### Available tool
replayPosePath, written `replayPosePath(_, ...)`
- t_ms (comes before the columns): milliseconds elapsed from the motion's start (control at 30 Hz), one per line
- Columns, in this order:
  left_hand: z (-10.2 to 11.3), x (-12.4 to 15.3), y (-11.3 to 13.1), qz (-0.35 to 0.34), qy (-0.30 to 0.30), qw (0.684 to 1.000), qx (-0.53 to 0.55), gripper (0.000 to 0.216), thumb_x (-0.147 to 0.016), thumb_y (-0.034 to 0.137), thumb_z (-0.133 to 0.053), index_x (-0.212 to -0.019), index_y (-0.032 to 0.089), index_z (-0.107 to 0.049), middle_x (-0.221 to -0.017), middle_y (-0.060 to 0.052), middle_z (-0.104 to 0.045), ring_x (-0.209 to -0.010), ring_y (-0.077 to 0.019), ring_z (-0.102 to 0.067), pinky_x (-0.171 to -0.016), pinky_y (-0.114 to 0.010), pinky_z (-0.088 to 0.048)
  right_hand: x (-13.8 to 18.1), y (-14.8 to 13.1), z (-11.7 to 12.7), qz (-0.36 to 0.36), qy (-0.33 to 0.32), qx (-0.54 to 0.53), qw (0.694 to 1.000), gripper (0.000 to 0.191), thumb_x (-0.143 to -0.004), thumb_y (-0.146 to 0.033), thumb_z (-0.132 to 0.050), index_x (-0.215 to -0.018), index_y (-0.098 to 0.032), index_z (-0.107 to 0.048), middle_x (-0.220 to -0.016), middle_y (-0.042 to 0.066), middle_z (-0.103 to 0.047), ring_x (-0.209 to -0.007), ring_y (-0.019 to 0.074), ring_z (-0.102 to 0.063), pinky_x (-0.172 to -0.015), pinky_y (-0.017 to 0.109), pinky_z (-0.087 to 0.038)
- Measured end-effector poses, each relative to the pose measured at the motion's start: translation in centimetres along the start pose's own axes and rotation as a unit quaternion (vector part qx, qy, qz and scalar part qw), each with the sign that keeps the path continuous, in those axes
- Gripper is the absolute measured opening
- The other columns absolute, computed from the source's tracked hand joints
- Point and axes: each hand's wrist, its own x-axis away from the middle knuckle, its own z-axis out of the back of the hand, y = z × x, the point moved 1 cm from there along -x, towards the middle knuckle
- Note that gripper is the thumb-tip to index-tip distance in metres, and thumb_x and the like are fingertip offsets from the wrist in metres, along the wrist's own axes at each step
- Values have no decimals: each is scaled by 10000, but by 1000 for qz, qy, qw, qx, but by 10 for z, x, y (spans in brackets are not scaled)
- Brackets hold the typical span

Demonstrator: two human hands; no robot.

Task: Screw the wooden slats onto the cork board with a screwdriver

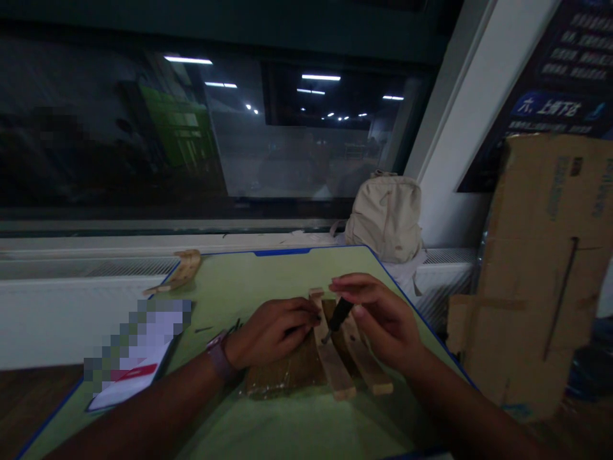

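Note:
On the green table (pixel 268 281) lies a dark wooden panel (pixel 282 374) with two pale wooden strips (pixel 335 367) across it. My right hand (pixel 383 316) pinches a black-handled screwdriver (pixel 339 316), its tip down on the nearer strip. My left hand (pixel 272 332) rests closed on the panel, its fingertips pressed against the strip beside the tool tip. Whether those fingers pinch a screw I cannot make out. A watch (pixel 219 354) sits on my left wrist.
A curved pale wooden piece (pixel 179 271) lies at the table's far left corner. A blurred white sheet (pixel 134 351) sits on the left edge. A beige backpack (pixel 385 217) stands on the sill, and cardboard boxes (pixel 541 268) are stacked at the right.

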Motion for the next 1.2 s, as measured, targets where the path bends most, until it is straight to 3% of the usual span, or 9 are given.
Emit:
replayPosePath(133, -1, 1, -1, -1, -1, 1000, 3, 242, -943, 144, -450, -1068, 183, -653, -1167, -82, -648, -1055, -204, -626, -924, -314, -500, -1, -4, -4, -15, -11, -36, 999, 225, -901, -143, -593, -1079, -269, -647, -966, 70, -705, -929, 203, -678, -772, 372, -564)
replayPosePath(300, -1, 2, -4, -6, -2, 1000, 10, 240, -940, 134, -450, -1074, 175, -645, -1169, -88, -639, -1058, -211, -622, -911, -316, -498, -6, -6, -2, 56, 38, 80, 995, 221, -819, -136, -687, -996, -268, -696, -823, 40, -660, -769, 180, -632, -654, 309, -523)
replayPosePath(500, -1, 2, -2, -2, -2, 1000, 7, 226, -941, 137, -467, -1059, 176, -655, -1179, -87, -638, -1076, -212, -619, -931, -314, -488, -5, -6, -1, 24, -38, 66, 997, 374, -927, -137, -514, -1254, -284, -622, -1123, 87, -706, -1054, 214, -655, -895, 389, -531)
replayPosePath(633, -2, 1, -2, 0, 1, 1000, 10, 235, -941, 128, -469, -1074, 180, -656, -1180, -81, -642, -1075, -206, -621, -940, -308, -485, -2, -1, -5, 6, -32, 23, 999, 373, -910, -138, -568, -1238, -308, -618, -990, 59, -718, -938, 195, -674, -811, 352, -551)
replayPosePath(767, -1, 1, -3, -5, 2, 1000, 10, 250, -945, 138, -457, -1086, 163, -662, -1151, -99, -648, -1045, -214, -630, -908, -312, -500, -2, 3, -4, 41, 15, 74, 996, 364, -855, -140, -653, -1176, -311, -643, -880, 39, -666, -807, 177, -628, -698, 309, -528)
replayPosePath(867, -1, 1, -3, -5, 0, 1000, 7, 251, -946, 133, -455, -1083, 163, -663, -1167, -98, -643, -1058, -214, -625, -915, -311, -495, -2, 4, -1, 57, -22, 100, 993, 366, -903, -209, -603, -1258, -299, -614, -972, 61, -663, -888, 187, -632, -756, 324, -534)
replayPosePath(1000, -1, 2, -3, 1, -9, 1000, 8, 237, -949, 142, -456, -1061, 158, -664, -1162, -101, -640, -1058, -214, -625, -927, -313, -487, 0, 5, -3, 29, -75, 67, 994, 442, -995, -259, -420, -1436, -281, -445, -1205, 101, -646, -1126, 214, -607, -939, 398, -507)
replayPosePath(1067, -1, 3, -3, -1, -10, 1000, 12, 225, -944, 140, -459, -1041, 155, -661, -1167, -99, -636, -1068, -215, -619, -933, -313, -482, 1, 6, -4, 18, -76, 49, 996, 453, -992, -207, -427, -1435, -302, -442, -1173, 81, -673, -1098, 190, -628, -948, 379, -504)
replayPosePath(1200, -2, 2, -3, -8, -6, 1000, 9, 230, -940, 138, -459, -1050, 161, -659, -1151, -91, -640, -1046, -212, -622, -910, -311, -486, -1, 8, -5, 20, -48, 15, 999, 401, -940, -139, -529, -1297, -317, -581, -980, 37, -695, -900, 153, -656, -808, 311, -531)
